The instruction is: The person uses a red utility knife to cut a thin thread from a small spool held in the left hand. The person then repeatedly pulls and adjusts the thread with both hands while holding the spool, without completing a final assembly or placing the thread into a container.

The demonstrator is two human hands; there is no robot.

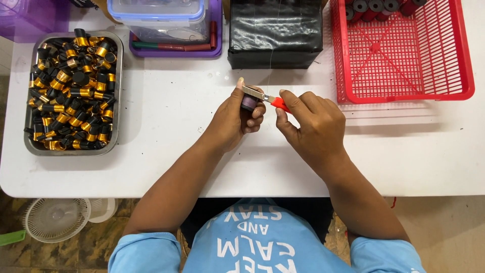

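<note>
My left hand [233, 120] is curled around a small dark cylindrical bobbin [249, 102] just above the white table [166, 101]. My right hand [309, 124] grips a small cutter with a red handle [277, 103]. Its metal blade [255, 92] lies across the top of the bobbin, against my left thumb. A thin thread [271, 60] runs up from the hands over the black box. Both hands sit close together at the table's middle.
A metal tray [117, 101] of several black-and-gold bobbins stands at the left. A red plastic basket [404, 93] with a few dark spools at its far edge is at the right. A black box [275, 33], a purple tray [177, 50] and a clear lidded container [159, 15] line the back.
</note>
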